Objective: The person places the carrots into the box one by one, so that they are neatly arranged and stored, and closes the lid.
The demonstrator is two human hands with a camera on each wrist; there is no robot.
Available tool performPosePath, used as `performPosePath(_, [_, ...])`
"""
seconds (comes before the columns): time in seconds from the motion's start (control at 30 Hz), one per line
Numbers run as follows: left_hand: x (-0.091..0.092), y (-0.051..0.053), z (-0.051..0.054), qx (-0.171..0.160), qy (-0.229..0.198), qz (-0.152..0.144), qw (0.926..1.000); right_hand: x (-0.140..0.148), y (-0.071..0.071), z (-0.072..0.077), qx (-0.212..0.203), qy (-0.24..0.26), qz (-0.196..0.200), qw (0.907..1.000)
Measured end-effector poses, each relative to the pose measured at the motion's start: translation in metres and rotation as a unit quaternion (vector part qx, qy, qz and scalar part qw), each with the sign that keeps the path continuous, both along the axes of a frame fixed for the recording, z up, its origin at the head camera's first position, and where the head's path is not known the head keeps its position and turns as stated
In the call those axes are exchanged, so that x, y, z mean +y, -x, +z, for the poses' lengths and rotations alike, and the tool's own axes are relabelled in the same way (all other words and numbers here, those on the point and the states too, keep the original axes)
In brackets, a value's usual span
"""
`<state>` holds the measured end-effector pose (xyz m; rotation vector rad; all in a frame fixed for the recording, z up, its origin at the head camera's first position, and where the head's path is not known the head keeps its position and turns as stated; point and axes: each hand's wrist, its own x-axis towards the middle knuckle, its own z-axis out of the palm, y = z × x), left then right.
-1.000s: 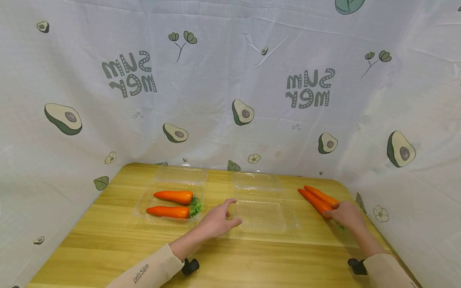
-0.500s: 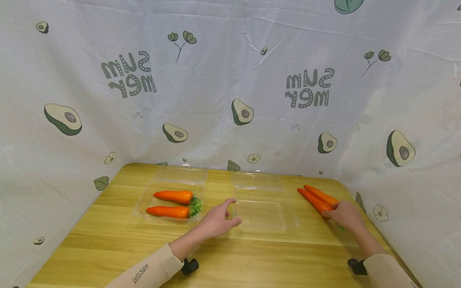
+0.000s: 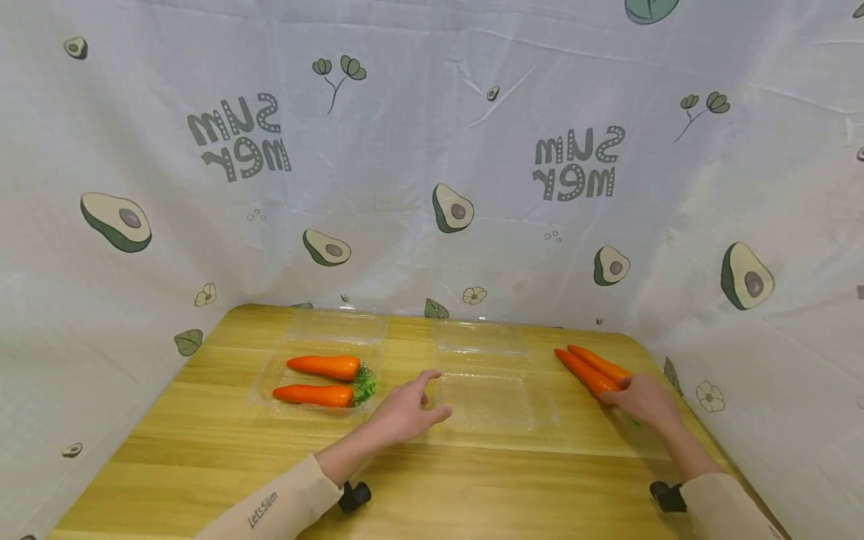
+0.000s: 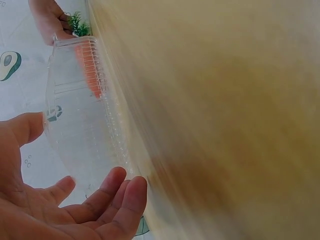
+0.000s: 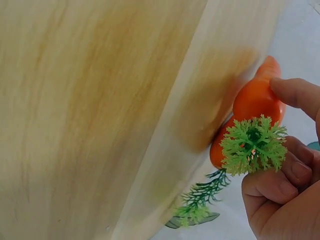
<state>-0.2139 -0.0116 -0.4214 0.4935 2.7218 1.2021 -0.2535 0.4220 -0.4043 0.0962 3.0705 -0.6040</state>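
My right hand (image 3: 644, 401) grips the nearer of two orange carrots lying side by side at the table's right. In the right wrist view, the thumb presses that carrot (image 5: 257, 102) and the fingers curl by its leafy green top (image 5: 254, 145). The farther carrot (image 3: 597, 362) lies against it, partly hidden by the hand. With thumb and forefinger spread, my left hand (image 3: 405, 412) stays at the left edge of a clear plastic container (image 3: 496, 401), its lid folded back. Through the container's wall, the left wrist view shows orange carrot (image 4: 89, 70). Whether the left thumb touches the wall, I cannot tell.
To the left stands another clear container (image 3: 266, 382), lid back, with two carrots (image 3: 313, 395) inside, green tops to the right. A printed curtain (image 3: 405, 150) hangs round the back and sides of the wooden table (image 3: 472, 487).
The right thumb has slid slightly left along the nearer carrot. The head view has shifted a little. My left hand keeps its place by the container.
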Motion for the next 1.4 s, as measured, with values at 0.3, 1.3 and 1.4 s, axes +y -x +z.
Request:
performPosePath(0.3, [0.0, 0.002, 0.0, 0.003, 0.006, -0.002, 1.0, -0.001, 0.0, 0.008, 0.015, -0.022, 0.006, 0.9996])
performPosePath(1.3, [0.0, 0.002, -0.004, 0.004, 0.014, 0.006, 0.9999, -0.04, -0.016, 0.054, 0.045, 0.001, 0.047, 0.9979])
performPosePath(1.4, [0.0, 0.002, -0.005, 0.004, 0.014, 0.007, 0.9999, -0.042, -0.017, 0.056, 0.047, 0.003, 0.056, 0.9973])
